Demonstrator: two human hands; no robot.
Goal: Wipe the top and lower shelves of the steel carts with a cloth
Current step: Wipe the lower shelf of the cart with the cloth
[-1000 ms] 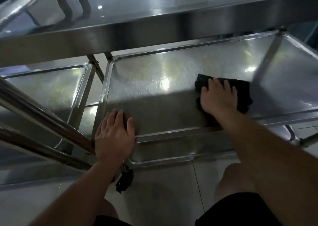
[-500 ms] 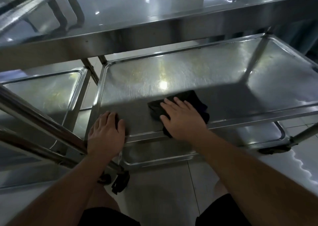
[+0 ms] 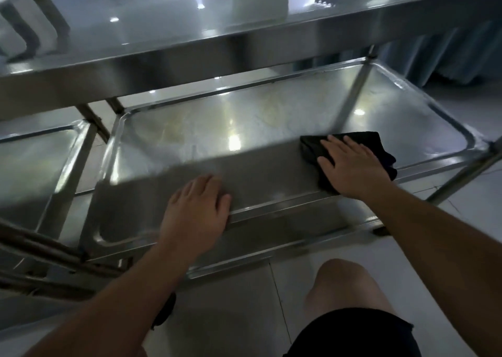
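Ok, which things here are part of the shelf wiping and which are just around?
In the job:
- black cloth, pressed flat under the right hand
- middle shelf of the steel cart
- left hand, resting on the shelf's front rim

Just around:
- neighbouring cart's shelf
- tiled floor
- blue curtain

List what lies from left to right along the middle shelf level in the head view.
Neighbouring cart's shelf → left hand resting on the shelf's front rim → black cloth under the right hand → cart's right leg.
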